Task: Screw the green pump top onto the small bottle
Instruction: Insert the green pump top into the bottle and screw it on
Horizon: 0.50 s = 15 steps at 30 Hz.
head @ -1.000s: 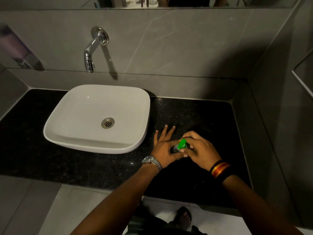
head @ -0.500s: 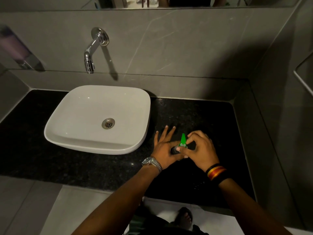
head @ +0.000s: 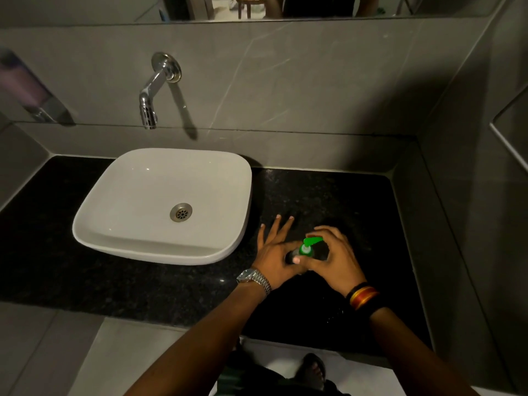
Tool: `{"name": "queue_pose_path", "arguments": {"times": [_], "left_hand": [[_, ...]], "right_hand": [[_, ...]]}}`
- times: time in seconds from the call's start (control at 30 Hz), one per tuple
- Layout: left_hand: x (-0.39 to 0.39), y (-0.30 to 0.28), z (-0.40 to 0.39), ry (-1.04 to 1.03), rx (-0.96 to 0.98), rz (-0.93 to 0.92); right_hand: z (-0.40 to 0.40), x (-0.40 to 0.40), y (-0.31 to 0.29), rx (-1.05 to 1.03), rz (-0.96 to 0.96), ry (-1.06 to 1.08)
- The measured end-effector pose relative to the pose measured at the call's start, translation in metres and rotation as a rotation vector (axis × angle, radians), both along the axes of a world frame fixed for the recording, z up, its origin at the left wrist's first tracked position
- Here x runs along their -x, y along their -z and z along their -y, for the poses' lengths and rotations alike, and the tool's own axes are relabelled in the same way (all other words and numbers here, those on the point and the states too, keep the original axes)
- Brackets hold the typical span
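A person's two hands meet over a black speckled tabletop, just right of a white basin. The left hand, a metal watch on its wrist, steadies the small bottle between thumb and palm, its other fingers splayed out over the stone. The right hand, with striped bands at the wrist, closes thumb and fingertips on the green pump top, which sits on the bottle's neck with its nozzle pointing right. The bottle's body is mostly hidden by the hands. A chrome tap juts from the grey wall above the basin.
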<state>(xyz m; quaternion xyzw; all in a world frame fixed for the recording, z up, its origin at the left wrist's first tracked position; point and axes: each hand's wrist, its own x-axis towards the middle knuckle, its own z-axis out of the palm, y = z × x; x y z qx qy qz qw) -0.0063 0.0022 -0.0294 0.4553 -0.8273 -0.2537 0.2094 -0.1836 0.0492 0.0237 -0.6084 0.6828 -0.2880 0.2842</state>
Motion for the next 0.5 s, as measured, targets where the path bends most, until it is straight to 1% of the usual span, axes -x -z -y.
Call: {"name": "queue_pose_path", "arguments": {"times": [0.03, 0.1, 0.17, 0.27, 0.3, 0.4, 0.47, 0.5], "left_hand": [[0.0003, -0.0004, 0.0001, 0.001, -0.004, -0.001], [0.0001, -0.0003, -0.0007, -0.007, -0.013, -0.01], [0.0005, 0.0005, -0.0018, -0.012, -0.008, -0.021], [0.0006, 0.0018, -0.0017, -0.011, 0.004, -0.029], [0.0001, 0.0022, -0.0012, -0.008, 0.009, -0.025], [-0.0001, 0.0023, 0.0002, -0.001, 0.006, -0.002], [0.0005, 0.0011, -0.0007, -0.01, 0.0, 0.006], [0.0006, 0.0007, -0.0012, -0.012, -0.002, 0.008]], "right_hand": [[-0.0017, 0.0033, -0.0005, -0.002, 0.068, -0.044], [-0.0039, 0.0086, -0.0006, 0.015, 0.116, -0.101], [-0.0026, 0.008, 0.0011, 0.039, 0.096, -0.07], [0.0034, 0.0018, 0.0032, 0.014, 0.056, 0.041], [0.0036, 0.0008, 0.003, 0.012, 0.049, 0.041], [0.0023, 0.0059, -0.0013, 0.021, 0.036, -0.091], [0.0023, 0.0107, -0.005, 0.039, -0.021, -0.179], [0.0023, 0.0101, -0.0066, 0.055, -0.051, -0.184]]}}
